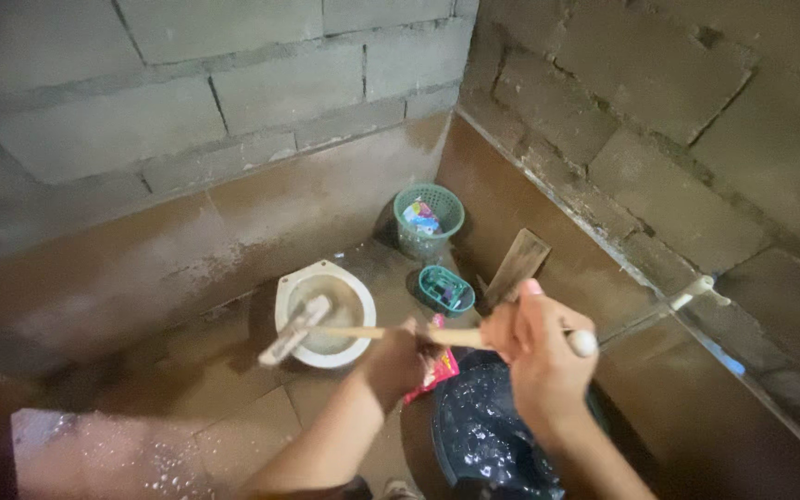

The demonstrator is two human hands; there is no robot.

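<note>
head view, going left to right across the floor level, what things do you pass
brush head → white squat toilet pan → left hand on the wooden handle → small teal basket → right hand near the handle's end → white pipe tap on the right wall

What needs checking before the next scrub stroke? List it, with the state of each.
1. Left hand closed round the wooden brush handle: ok.
2. Right hand closed round the handle near its white end: ok.
3. Brush head at the white squat toilet bowl: ok, lying across its near-left rim.
4. Green basket and small teal basket apart from the brush head: ok.
5. Dark water bucket clear of the arms: not ok, directly under the right forearm.
6. Floor dryness: cannot tell.
</note>
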